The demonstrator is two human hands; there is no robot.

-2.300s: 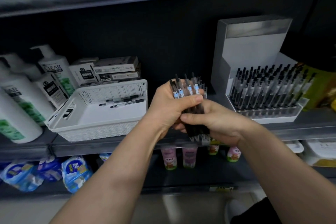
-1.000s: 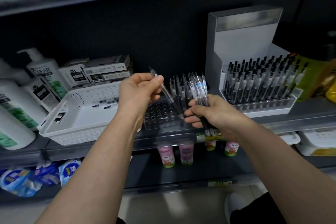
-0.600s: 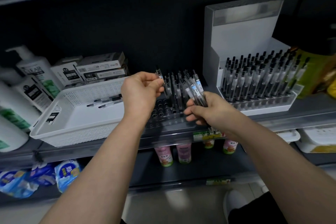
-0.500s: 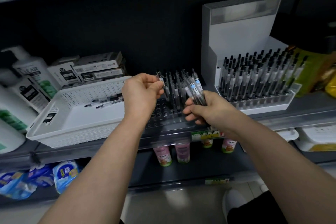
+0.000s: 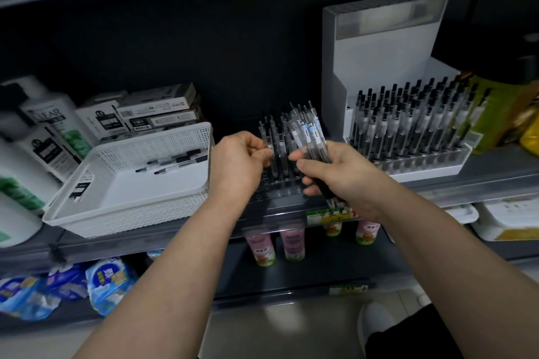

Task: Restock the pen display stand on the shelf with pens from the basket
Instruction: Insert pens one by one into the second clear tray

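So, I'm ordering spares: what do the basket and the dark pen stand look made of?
Basket: white moulded plastic, matte, judging by its perforated walls. Pen stand: probably glossy translucent plastic, since light glints off its holed top.

Left grip [image 5: 237, 162], right grip [image 5: 335, 173], both curled.

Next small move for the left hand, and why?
Probably release the pen: the left hand pinches it upright in the dark stand. Then fetch another from the bundle in the right hand; front holes are empty.
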